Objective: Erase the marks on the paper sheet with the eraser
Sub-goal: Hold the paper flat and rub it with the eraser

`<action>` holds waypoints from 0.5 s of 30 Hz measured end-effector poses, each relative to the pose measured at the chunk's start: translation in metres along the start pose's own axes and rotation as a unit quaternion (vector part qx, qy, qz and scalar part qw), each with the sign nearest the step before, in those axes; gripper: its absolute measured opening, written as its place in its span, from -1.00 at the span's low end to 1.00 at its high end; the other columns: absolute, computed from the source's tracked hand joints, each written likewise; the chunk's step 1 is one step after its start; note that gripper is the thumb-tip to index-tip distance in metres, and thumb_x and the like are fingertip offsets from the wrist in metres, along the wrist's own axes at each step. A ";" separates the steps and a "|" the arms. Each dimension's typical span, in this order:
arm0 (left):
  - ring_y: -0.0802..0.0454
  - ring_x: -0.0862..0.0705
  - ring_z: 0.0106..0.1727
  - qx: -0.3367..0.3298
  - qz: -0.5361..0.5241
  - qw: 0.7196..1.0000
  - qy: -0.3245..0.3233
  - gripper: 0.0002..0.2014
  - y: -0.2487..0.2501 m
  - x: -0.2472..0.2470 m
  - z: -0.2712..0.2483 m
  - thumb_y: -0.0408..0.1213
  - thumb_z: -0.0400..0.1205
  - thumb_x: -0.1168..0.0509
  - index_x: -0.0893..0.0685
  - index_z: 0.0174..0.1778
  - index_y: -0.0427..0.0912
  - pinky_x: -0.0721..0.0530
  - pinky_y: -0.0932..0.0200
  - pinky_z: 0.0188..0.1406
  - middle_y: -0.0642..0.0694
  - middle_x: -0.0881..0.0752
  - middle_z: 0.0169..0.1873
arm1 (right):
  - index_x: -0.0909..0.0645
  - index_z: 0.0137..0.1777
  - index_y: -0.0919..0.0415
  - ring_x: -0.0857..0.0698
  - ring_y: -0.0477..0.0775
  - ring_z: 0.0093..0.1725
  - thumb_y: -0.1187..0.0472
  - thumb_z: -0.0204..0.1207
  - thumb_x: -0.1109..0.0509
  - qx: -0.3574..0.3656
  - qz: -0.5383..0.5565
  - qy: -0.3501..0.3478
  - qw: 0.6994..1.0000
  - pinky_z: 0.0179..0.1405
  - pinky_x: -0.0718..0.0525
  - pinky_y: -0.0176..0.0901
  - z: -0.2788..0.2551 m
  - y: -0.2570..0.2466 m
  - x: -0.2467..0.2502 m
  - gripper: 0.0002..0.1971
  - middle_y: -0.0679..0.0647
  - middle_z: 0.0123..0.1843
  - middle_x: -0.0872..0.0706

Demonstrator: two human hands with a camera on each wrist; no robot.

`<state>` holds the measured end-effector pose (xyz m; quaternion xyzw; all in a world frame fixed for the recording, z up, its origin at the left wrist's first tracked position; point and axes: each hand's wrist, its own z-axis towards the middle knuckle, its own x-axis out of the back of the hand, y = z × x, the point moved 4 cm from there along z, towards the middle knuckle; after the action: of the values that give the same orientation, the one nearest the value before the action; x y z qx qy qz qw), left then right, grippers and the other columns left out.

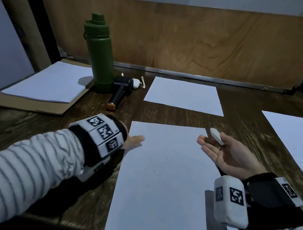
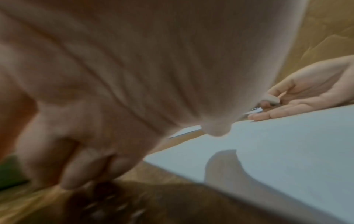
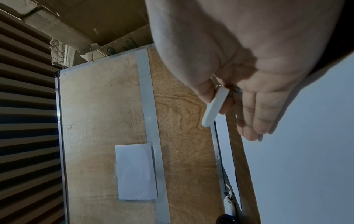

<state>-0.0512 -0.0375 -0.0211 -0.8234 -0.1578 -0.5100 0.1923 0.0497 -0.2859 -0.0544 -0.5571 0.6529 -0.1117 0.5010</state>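
A white paper sheet (image 1: 163, 179) lies in front of me on the dark wooden table, with two tiny dark marks (image 1: 154, 171) near its middle. My left hand (image 1: 136, 139) rests flat at the sheet's upper left edge, its thumb (image 2: 216, 128) over the paper (image 2: 277, 159). My right hand (image 1: 215, 141) hovers palm up over the sheet's upper right corner. It pinches a white oval eraser (image 1: 217, 136) between thumb and forefinger, the other fingers (image 3: 254, 118) straight. The eraser (image 3: 214, 107) is off the paper.
A green bottle (image 1: 99, 56), a black handheld device (image 1: 120, 92) and a small white case (image 1: 136, 82) stand at the back left. A paper stack (image 1: 46, 83) lies on cardboard far left. Other sheets lie behind (image 1: 184, 95) and to the right (image 1: 297, 137).
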 end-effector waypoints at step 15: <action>-0.10 0.27 0.67 -0.220 0.033 0.972 -0.075 -0.04 0.004 -0.001 0.010 0.22 0.58 -0.16 0.32 0.64 -0.09 0.07 -0.16 0.65 -0.02 0.32 0.65 | -0.66 -0.06 0.34 -0.58 -0.04 -0.51 0.26 0.61 -0.31 0.054 -0.598 -0.118 0.791 -0.52 -0.58 -0.33 0.014 0.009 -0.117 -0.84 0.12 -0.39 -0.65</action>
<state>-0.0419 -0.0366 -0.0264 -0.8863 -0.0286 -0.4621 0.0110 0.0405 -0.1790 -0.0057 -0.8172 0.1186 -0.3574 0.4363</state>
